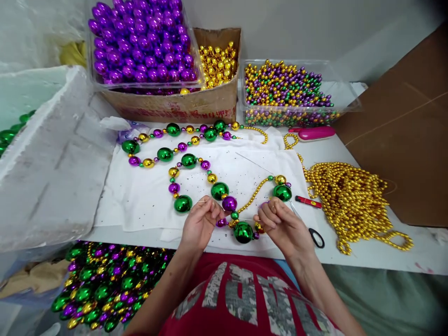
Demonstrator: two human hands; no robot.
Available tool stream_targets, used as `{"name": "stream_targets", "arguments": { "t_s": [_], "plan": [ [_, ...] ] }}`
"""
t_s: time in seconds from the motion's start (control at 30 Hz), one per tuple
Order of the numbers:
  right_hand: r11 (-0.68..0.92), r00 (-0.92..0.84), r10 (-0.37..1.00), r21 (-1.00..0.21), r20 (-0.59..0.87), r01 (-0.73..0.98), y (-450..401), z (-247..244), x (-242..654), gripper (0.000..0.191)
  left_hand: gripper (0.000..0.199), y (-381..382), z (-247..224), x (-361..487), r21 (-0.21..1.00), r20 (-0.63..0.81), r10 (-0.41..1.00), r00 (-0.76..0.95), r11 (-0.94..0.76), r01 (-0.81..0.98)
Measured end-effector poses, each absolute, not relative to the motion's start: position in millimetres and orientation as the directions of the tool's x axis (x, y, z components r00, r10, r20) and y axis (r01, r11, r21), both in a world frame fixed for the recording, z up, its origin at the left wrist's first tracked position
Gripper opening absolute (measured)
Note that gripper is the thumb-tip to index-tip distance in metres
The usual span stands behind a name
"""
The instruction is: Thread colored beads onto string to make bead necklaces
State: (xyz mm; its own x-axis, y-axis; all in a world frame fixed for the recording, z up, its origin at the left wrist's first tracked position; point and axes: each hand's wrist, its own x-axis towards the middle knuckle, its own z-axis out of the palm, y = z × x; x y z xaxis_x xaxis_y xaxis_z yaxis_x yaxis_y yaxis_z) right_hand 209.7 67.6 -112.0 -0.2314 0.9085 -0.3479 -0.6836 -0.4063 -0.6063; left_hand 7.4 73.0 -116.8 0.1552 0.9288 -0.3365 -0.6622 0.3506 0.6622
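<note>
My left hand [202, 221] is closed in a pinch on a thin thread, whose end pokes out at the fingertips. My right hand [285, 226] is closed too, and the pale thread [247, 220] runs between both fists. Around and below them lies a bead garland [220, 191] in green, purple and gold, with large and small round beads. A chain of small gold beads [255, 192] curves up to a green bead [282, 192] beyond my right hand. A second bead strand [165, 154] lies farther back on the white cloth [140, 198]. A long needle [254, 162] rests on the cloth.
Purple beads [143, 44] fill a clear bin on a cardboard box [168, 109]. A clear tray [292, 114] holds small mixed beads. Gold bead chains [350, 198], scissors [317, 238], a red cutter [308, 201] and a pink tool [317, 133] lie right. Finished-looking strands [105, 284] hang lower left.
</note>
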Motion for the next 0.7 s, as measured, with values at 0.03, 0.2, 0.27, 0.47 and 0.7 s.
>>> {"name": "stream_targets", "arguments": {
  "t_s": [0.03, 0.2, 0.27, 0.47, 0.7],
  "plan": [
    [-0.41, -0.215, 0.906, -0.625, -0.365, -0.665, 67.4, -117.7, 210.8, 0.028, 0.025, 72.8, -120.9, 8.7, 0.646, -0.348, 0.922, 0.167, 0.365, -0.67],
    [-0.447, -0.189, 0.888, -0.691, -0.419, -0.568, 68.9, -132.0, 213.8, 0.038, 0.027, 72.5, -133.0, 8.0, 0.581, -0.422, 0.89, 0.172, 0.411, -0.702],
    [-0.466, -0.225, 0.883, -0.71, -0.412, -0.528, 70.5, -131.0, 212.6, 0.038, 0.025, 73.3, -132.8, 4.6, 0.584, -0.402, 0.896, 0.188, 0.408, -0.702],
    [-0.4, -0.219, 0.895, -0.917, -0.39, -0.001, 78.1, -131.2, 192.5, 0.031, 0.023, 80.4, -119.4, 2.8, 0.569, -0.362, 0.894, 0.265, 0.437, -0.697],
    [-0.198, -0.523, 0.795, -0.946, -0.308, 0.256, 96.2, -116.5, 192.4, 0.026, 0.02, 101.5, -107.8, 10.0, 0.461, -0.367, 0.882, 0.296, 0.448, -0.766]
  ]
}}
